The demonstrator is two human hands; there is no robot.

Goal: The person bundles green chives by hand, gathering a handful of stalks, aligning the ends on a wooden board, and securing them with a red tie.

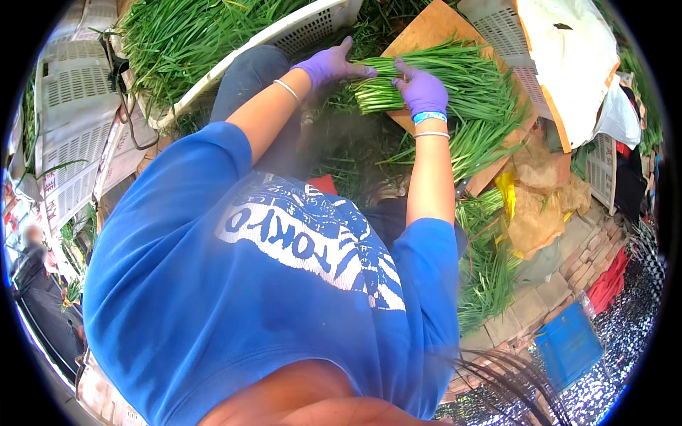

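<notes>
A thick bunch of garlic chives [469,82] lies across a wooden board [419,32], its pale cut ends pointing left. My right hand [425,92], in a purple glove, rests over the stems near those ends, its fingers curled onto the bunch and partly hidden. At the stem ends is my left hand [330,65], also gloved in purple. Its thumb is spread up, away from the fingers, which reach toward the bunch and touch or nearly touch it. More chives [483,142] lie on the board's near part, just right of my right wrist.
At upper left a white crate [249,50] is heaped with loose chives [185,42]. Other white crates [78,121] stand at far left. A white sack [572,64] is at upper right. Chives [486,284] lie on the ground by brown paving, near a blue plastic piece [568,344].
</notes>
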